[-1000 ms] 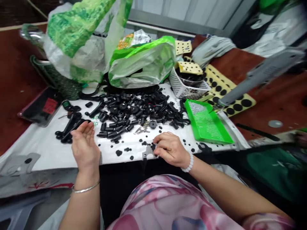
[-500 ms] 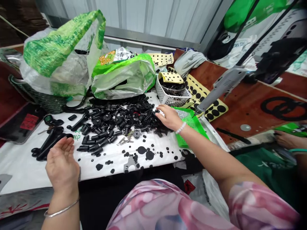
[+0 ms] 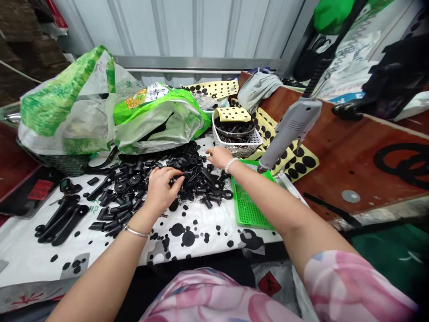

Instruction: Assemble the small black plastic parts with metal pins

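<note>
A heap of small black plastic parts (image 3: 134, 181) lies spread over the white table cover (image 3: 134, 255). My left hand (image 3: 160, 188) reaches into the middle of the heap, thumb and fingers curled close together beside a small red spot; what they grip is hidden. At the heap's right back edge is my right hand (image 3: 219, 158), its fingers bent inward and pointing left, with small black pieces right by the fingertips. Under my right forearm sits a green perforated tray (image 3: 246, 205). Several longer black handle-like parts (image 3: 69, 223) lie at the left.
A grey electric screwdriver (image 3: 290, 129) hangs over the tray. Behind are a white basket (image 3: 236, 148) holding a bowl of black parts, sheets of black round stickers (image 3: 303, 163) and green-and-white plastic bags (image 3: 161, 127). Loose black discs (image 3: 188, 238) dot the front of the table.
My left hand has gone from open, palm up at the left, to the middle of the heap with fingers curled. My right hand has shifted slightly toward the back. The camera view has moved too.
</note>
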`<state>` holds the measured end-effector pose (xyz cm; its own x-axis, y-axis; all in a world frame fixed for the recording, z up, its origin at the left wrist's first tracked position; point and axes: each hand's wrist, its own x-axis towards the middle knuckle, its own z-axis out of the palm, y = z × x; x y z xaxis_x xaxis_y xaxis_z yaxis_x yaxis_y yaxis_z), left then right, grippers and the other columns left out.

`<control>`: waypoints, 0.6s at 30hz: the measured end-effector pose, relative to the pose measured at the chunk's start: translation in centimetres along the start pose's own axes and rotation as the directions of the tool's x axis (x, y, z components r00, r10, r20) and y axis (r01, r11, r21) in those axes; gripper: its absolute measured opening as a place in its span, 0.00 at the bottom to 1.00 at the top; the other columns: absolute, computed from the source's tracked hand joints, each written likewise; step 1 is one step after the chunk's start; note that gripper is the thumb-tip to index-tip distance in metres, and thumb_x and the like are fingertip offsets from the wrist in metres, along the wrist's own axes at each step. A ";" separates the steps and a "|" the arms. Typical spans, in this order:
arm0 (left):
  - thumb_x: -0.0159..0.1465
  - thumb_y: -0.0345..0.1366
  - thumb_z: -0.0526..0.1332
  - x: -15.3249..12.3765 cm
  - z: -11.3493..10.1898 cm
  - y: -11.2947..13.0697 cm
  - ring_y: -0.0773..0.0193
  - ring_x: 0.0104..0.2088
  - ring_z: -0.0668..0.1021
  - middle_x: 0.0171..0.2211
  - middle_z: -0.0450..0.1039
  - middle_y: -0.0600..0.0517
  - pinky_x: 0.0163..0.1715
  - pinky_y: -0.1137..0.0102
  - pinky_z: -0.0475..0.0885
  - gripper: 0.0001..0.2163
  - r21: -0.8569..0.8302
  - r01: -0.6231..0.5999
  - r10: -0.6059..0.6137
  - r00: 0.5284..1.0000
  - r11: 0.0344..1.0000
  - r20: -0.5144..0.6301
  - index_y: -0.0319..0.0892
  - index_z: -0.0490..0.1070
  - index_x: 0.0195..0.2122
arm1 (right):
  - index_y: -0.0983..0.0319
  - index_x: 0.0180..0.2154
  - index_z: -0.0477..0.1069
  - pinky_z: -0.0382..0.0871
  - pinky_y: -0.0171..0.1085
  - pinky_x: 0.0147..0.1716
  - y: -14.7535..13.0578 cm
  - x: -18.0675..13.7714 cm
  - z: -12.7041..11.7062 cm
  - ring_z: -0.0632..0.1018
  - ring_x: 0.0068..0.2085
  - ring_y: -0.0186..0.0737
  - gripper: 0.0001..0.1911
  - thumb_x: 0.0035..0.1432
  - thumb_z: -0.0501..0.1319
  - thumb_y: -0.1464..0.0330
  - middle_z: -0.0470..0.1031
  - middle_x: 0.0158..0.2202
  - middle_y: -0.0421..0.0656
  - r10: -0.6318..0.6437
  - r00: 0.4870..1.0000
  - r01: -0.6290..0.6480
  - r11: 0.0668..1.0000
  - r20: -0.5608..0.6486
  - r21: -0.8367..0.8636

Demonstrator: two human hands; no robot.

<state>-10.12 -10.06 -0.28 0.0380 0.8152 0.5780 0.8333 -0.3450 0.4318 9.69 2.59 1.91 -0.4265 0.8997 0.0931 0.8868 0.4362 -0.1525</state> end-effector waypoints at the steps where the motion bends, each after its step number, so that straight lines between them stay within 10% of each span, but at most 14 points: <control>1: 0.59 0.40 0.58 0.0 0.3 0.2 0.57 0.41 0.75 0.38 0.76 0.48 0.54 0.55 0.56 0.08 0.014 0.003 -0.003 1.000 1.000 0.018 0.45 0.74 0.35 | 0.64 0.46 0.68 0.69 0.43 0.43 -0.2 0.7 0.4 0.74 0.44 0.42 0.13 0.62 0.55 0.64 0.72 0.45 0.46 -0.016 1.000 0.016 1.000 0.004 0.001; 9: 0.59 0.41 0.58 1.0 0.7 -0.2 0.55 0.38 0.76 0.35 0.77 0.48 0.53 0.54 0.56 0.09 0.182 0.026 -0.050 0.990 0.983 0.129 0.45 0.74 0.34 | 0.64 0.45 0.68 0.69 0.42 0.43 -0.6 0.9 0.7 0.74 0.44 0.40 0.12 0.63 0.53 0.65 0.70 0.45 0.44 -0.090 0.994 0.091 0.996 -0.058 0.020; 18: 0.54 0.38 0.59 6.6 6.2 2.4 0.49 0.38 0.76 0.33 0.76 0.41 0.42 0.57 0.62 0.08 0.391 -0.026 -0.159 0.887 0.920 0.433 0.40 0.74 0.29 | 0.65 0.37 0.72 0.68 0.37 0.31 1.2 -9.9 -2.7 0.74 0.31 0.36 0.08 0.54 0.58 0.72 0.75 0.33 0.44 -0.051 0.956 0.169 0.900 -0.287 0.403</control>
<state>-4.47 -2.58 0.30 0.1402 0.9795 0.1445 0.9814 -0.1568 0.1111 15.42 -5.86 3.44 -0.4019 0.8333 0.3796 0.6543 0.5513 -0.5177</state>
